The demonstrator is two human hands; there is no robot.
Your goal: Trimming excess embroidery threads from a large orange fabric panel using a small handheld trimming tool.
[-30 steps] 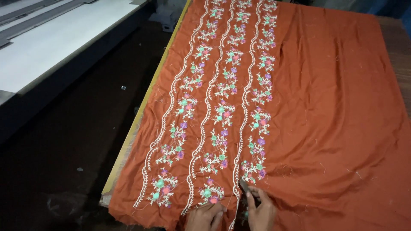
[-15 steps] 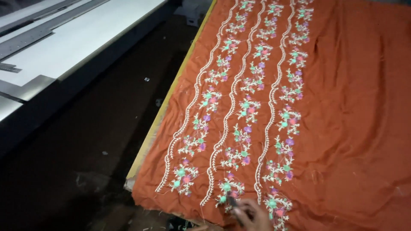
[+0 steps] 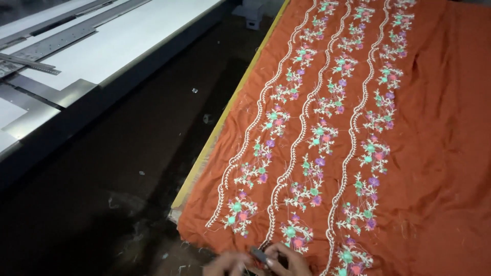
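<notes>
At the far left a long white machine bed (image 3: 102, 56) runs off toward the top, with grey metal strips (image 3: 30, 64) lying on it; I count two or three, though the far ones blur together. Beside it is a dark floor (image 3: 117, 168) strewn with small pale scraps. I see no containers, so nothing is held inside anything.

Next comes the yellow edge of my table (image 3: 225, 117), slanting up and away. Over it lies one large orange cloth (image 3: 440, 153), spread flat with soft wrinkles, its near-left corner hanging just past the table edge. Three wavy white embroidered lines (image 3: 302, 128) run its length, and beside them run three rows of flower sprigs (image 3: 319, 135) in teal, pink and purple. Loose thread ends stick out around the sprigs. The plain right part of the cloth has no embroidery.

At the bottom edge of the view, my left hand (image 3: 227, 265) rests on the near hem of the cloth, blurred and partly cut off; I cannot tell whether its grip is clenched or released. Just to its right, my right hand (image 3: 289, 260) lies on the cloth at the foot of the middle embroidered line, fingers curled around a small dark tool (image 3: 258, 254), so that grip is grasping the tool. The tool's tip points toward my left hand, and the two hands are close together, nearly touching, on the same patch of cloth.
</notes>
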